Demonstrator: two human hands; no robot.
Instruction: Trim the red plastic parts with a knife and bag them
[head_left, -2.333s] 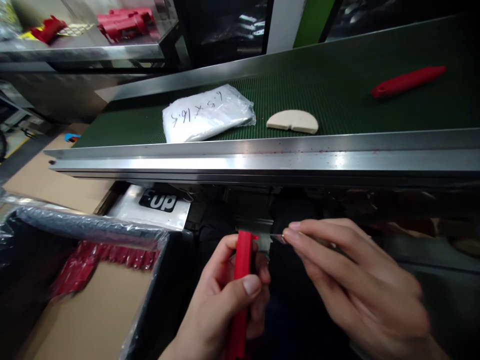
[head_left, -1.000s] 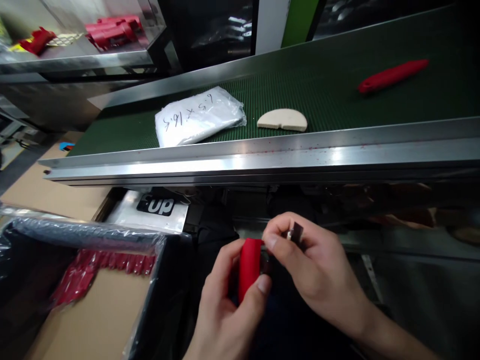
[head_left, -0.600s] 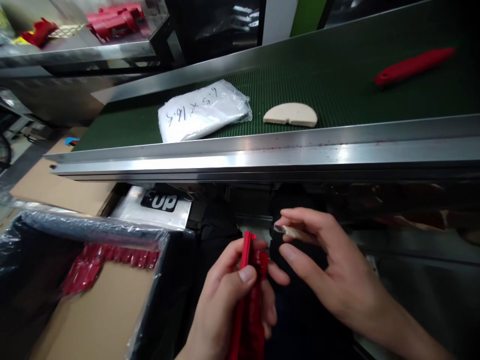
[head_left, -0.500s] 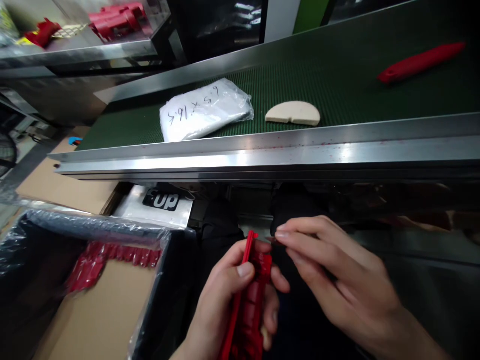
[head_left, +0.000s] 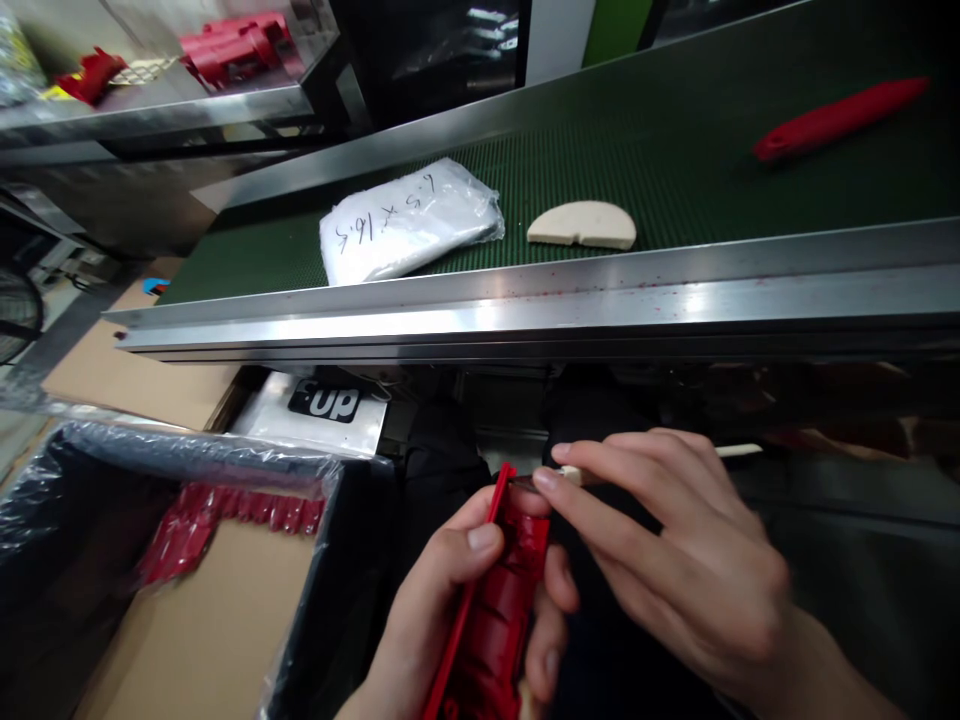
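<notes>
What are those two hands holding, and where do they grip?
The left hand wraps the red part around its middle. The right hand pinches a thin tool near its tip.

Ribbed red plastic part, upright

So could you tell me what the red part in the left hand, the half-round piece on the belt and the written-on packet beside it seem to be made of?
Red part: likely moulded plastic, with a glossy, ribbed surface.
Half-round piece: matte beige, notched on its straight edge; perhaps wood or stone, but the look leaves it open.
Packet: thin clear plastic film, crinkled and shiny, with handwritten numbers.
</notes>
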